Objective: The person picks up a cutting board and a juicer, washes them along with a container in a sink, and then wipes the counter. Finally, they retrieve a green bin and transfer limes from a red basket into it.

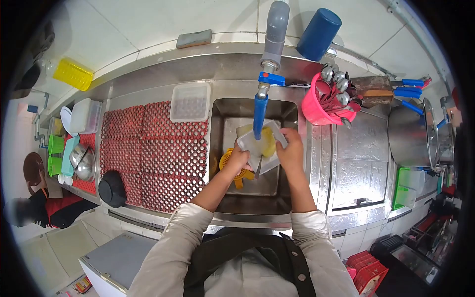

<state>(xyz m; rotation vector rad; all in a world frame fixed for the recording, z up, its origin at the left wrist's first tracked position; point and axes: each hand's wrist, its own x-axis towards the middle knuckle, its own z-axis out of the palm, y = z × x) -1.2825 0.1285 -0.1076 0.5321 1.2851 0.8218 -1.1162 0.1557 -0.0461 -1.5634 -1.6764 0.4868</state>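
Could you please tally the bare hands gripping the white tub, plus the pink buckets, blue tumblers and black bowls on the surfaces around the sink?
Left hand and right hand on the white tub: 2
Pink bucket: 1
Blue tumbler: 1
Black bowl: 1
Total: 5

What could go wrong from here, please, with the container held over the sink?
The clear container, between left hand and right hand, might slip onto the yellow slotted utensil in the sink. Lifted straight up, it could bump the blue tap nozzle. The pink bucket, crowded with spoons, stands beside the sink, where a sideways swing might knock it.
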